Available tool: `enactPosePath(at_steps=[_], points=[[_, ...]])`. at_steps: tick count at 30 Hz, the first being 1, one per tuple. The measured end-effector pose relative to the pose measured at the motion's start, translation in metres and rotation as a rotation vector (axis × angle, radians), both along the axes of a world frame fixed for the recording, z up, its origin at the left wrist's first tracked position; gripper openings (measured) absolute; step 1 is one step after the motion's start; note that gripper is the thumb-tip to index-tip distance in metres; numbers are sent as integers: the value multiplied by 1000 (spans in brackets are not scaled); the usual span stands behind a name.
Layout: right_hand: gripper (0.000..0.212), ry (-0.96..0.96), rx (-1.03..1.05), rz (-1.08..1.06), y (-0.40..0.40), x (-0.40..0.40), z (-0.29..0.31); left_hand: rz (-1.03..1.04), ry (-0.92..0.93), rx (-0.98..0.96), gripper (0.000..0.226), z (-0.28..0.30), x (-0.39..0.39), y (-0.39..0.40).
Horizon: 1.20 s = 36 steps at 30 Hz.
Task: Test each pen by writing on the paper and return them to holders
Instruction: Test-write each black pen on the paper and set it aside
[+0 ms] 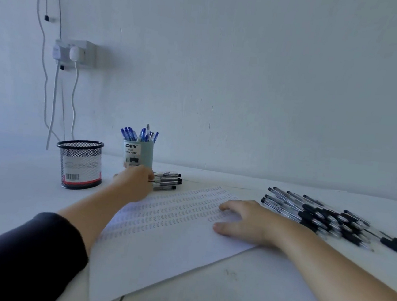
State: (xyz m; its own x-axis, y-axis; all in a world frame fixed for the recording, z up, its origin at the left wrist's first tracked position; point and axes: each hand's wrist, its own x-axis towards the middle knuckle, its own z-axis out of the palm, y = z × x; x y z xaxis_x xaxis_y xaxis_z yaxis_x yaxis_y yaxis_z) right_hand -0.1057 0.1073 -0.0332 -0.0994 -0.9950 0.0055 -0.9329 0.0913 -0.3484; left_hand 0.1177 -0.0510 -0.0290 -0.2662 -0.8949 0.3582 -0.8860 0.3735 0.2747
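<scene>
A white paper (171,240) with several rows of small pen marks lies in the middle of the table. My right hand (241,220) rests flat on its right part, fingers straight. My left hand (136,180) reaches to the near ends of a small stack of black pens (168,181) behind the paper; its fingertips are hidden by the back of the hand. A black mesh holder (80,162) stands at the left and looks empty. Next to it, a teal holder (139,155) is filled with blue pens (139,134). A large pile of black pens (320,218) lies at the right.
The white table (11,192) meets a white wall just behind the holders. A wall socket (76,51) with plugs and hanging cables is at the upper left. Small dark smudges mark the table near the front.
</scene>
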Motion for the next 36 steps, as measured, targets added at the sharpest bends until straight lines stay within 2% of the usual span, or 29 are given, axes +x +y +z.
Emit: enactPosePath(at_steps=[4, 9, 13, 15, 20, 21, 25, 28, 31, 36], points=[[71, -31, 5, 2, -2, -3, -1, 16, -170, -64, 16, -3, -4, 2], [69, -39, 11, 20, -4, -5, -1, -5, -197, -175, 7, -1, -2, 5], [66, -40, 10, 20, -3, -5, 0, -54, 40, -270, 13, 1, -5, 7], [67, -45, 9, 17, -3, -4, 0, -89, 169, -254, 16, 2, -8, 8], [66, -47, 16, 12, -3, -4, 1, -65, 317, -210, 19, 6, -15, 22], [66, -48, 16, 12, -3, -4, 1, -48, 295, -204, 19, 7, -16, 27], [64, -43, 14, 19, -2, -4, 2, 40, 51, -271, 56, 14, -21, 50], [63, -50, 9, 21, -1, -4, 2, 81, -71, -304, 70, 17, -24, 59], [62, -52, 11, 22, -1, -4, 2, 92, -93, -309, 70, 17, -26, 64], [61, -63, 13, 12, -1, -3, 2, 70, -55, -338, 57, 18, -24, 67]])
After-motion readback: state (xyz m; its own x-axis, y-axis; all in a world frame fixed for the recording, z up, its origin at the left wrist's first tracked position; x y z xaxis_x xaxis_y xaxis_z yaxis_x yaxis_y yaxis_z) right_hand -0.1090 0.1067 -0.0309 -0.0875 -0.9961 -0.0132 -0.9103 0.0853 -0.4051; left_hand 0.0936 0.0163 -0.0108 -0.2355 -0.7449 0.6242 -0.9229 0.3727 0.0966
